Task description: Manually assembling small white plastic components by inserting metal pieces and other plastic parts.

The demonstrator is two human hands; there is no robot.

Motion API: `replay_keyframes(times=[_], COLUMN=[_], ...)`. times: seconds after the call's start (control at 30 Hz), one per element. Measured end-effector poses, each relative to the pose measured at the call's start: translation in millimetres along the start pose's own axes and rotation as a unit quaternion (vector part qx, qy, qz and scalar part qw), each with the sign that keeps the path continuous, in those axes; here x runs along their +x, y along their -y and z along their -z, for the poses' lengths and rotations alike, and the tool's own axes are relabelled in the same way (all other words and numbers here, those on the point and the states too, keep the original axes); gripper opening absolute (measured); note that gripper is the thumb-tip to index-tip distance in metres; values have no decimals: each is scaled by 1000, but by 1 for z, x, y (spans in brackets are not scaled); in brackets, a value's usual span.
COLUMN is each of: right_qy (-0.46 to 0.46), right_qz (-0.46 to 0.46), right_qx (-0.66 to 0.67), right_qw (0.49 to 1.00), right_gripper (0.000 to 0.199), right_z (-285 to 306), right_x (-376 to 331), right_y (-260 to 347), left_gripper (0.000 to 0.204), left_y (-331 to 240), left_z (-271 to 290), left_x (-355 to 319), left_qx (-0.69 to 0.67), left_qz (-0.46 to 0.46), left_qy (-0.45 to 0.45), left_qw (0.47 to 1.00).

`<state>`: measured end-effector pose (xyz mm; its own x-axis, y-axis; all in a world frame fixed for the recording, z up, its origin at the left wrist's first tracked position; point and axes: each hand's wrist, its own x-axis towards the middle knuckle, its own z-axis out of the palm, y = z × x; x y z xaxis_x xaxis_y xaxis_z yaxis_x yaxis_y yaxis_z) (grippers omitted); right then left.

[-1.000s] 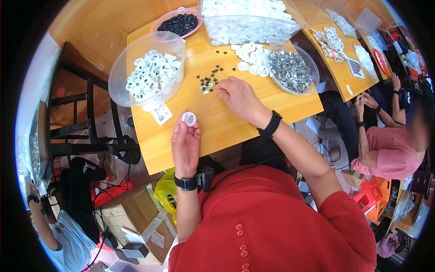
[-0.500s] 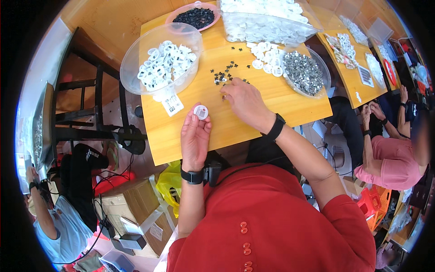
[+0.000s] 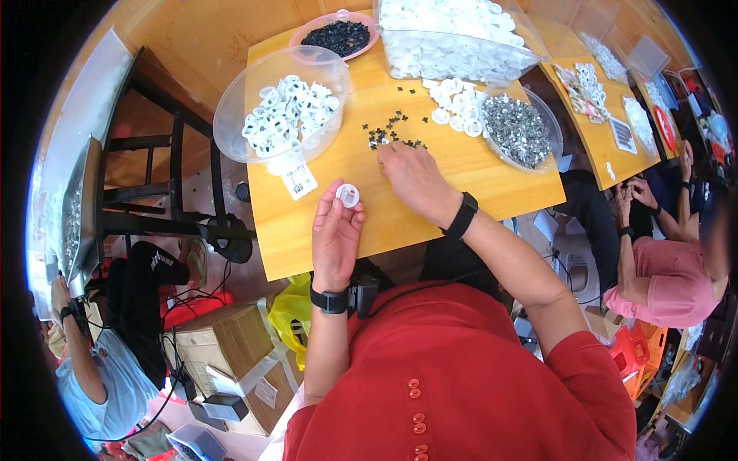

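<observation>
My left hand (image 3: 336,234) is palm up, with a round white plastic disc (image 3: 348,195) pinched between thumb and fingers. The disc has a small rectangular recess in its face. My right hand (image 3: 415,178) reaches over the table, knuckles up, its fingers bent and drawn together. Its fingertips are largely hidden, so whatever they hold cannot be made out. Just beyond them lie several tiny black cross-shaped pieces (image 3: 396,119), scattered loosely. More white discs (image 3: 455,104) form a loose pile to the right of the black pieces.
A clear tub (image 3: 223,127) of white parts stands left, a label (image 3: 300,181) beside it. At the back are a pink dish (image 3: 367,48) of black pieces and a clear bin (image 3: 419,58) of white parts. A bowl (image 3: 555,146) of metal parts sits right. Other people work on both sides.
My right hand's fingers have curled in and dipped toward the black pieces. The left hand keeps the disc, tilted slightly differently. The whole view has shifted a little.
</observation>
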<state>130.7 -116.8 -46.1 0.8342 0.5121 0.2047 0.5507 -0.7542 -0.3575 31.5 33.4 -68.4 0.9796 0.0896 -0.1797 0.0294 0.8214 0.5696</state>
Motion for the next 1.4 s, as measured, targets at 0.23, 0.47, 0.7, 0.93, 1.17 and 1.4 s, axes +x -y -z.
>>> replay_keyframes(times=[0.23,0.47,0.7,0.93,1.17,1.4], right_qy=[20,55,72,49,28,81], right_qz=[-3,27,51,49,38,5], right_qx=[104,151,121,122,130,278], right_qw=[994,987,989,990,990,957], right_gripper=[13,21,22,7,4,9], right_z=[4,-8,-23,-32,-32,-14], right_x=[-5,-5,2,4,2,6], right_y=[-1,18,48,46,46,34], left_gripper=[36,36,36,34,32,13], left_y=[-4,-24,-29,-26,-28,-27], left_z=[5,22,28,26,18,6], left_x=[-5,-12,-14,-11,-13,-18], left_qx=[-57,-141,-103,-57,8,350], left_qz=[-18,-78,-94,-74,-92,-133], left_qy=[-9,-3,-39,-55,-83,-165], left_qw=[998,987,989,994,992,912])
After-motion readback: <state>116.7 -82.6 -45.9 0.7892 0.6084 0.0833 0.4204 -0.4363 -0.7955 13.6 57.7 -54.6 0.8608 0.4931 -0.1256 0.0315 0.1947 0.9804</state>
